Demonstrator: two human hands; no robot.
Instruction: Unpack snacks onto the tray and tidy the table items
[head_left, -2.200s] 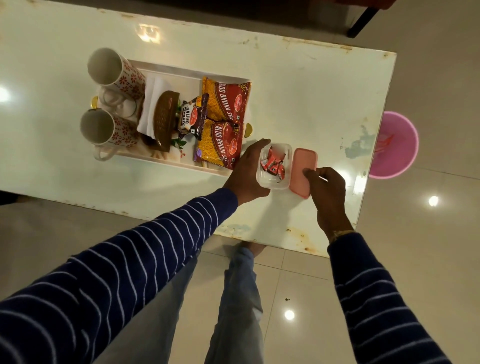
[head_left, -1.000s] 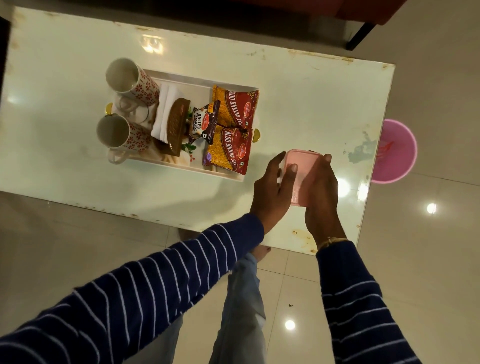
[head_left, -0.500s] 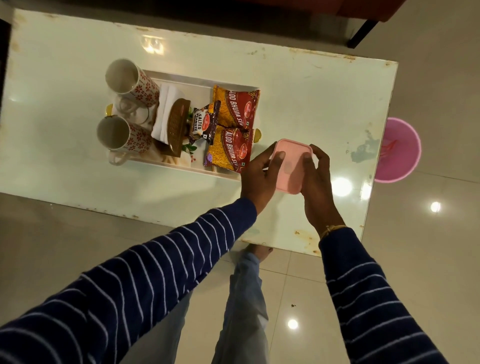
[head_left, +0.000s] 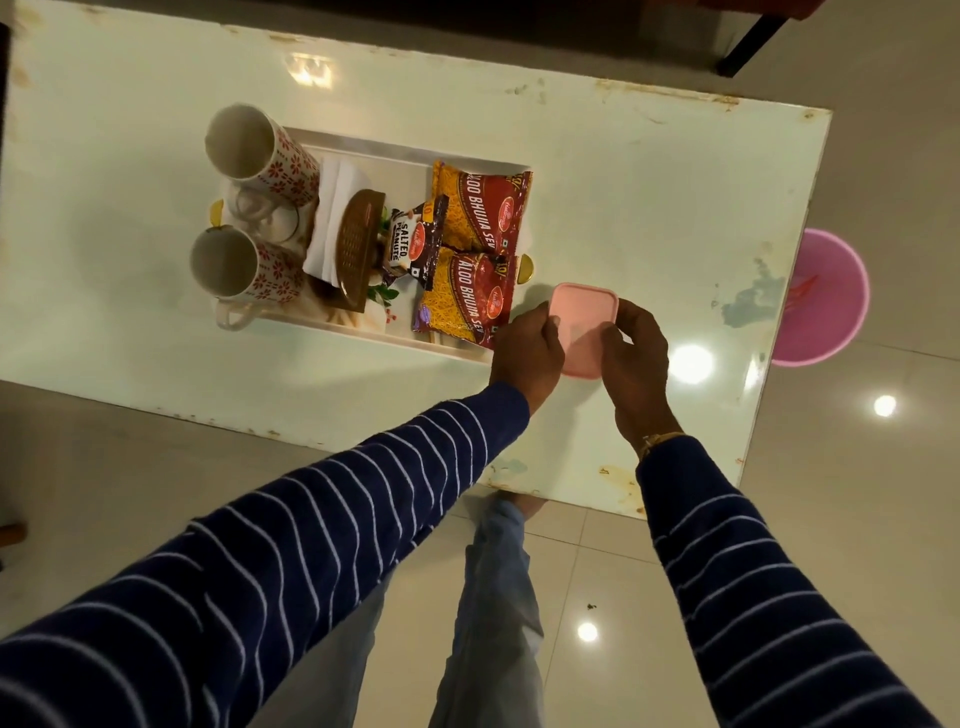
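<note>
Both hands closed on one small box at the near right of the table (head_left: 649, 208): left hand (head_left: 527, 356) curled against its left edge, right hand (head_left: 636, 361) pinching its near right corner, thumb on the pink lid (head_left: 584, 325). Box set just right of the tray (head_left: 363, 156), close beside the nearer sev packet (head_left: 467, 301), long axis running away from the body; left hand nearer the tray. Lid beside the open box 2.2 s ago, now seated on top; fingers drawn from flat over it to the edges.
</note>
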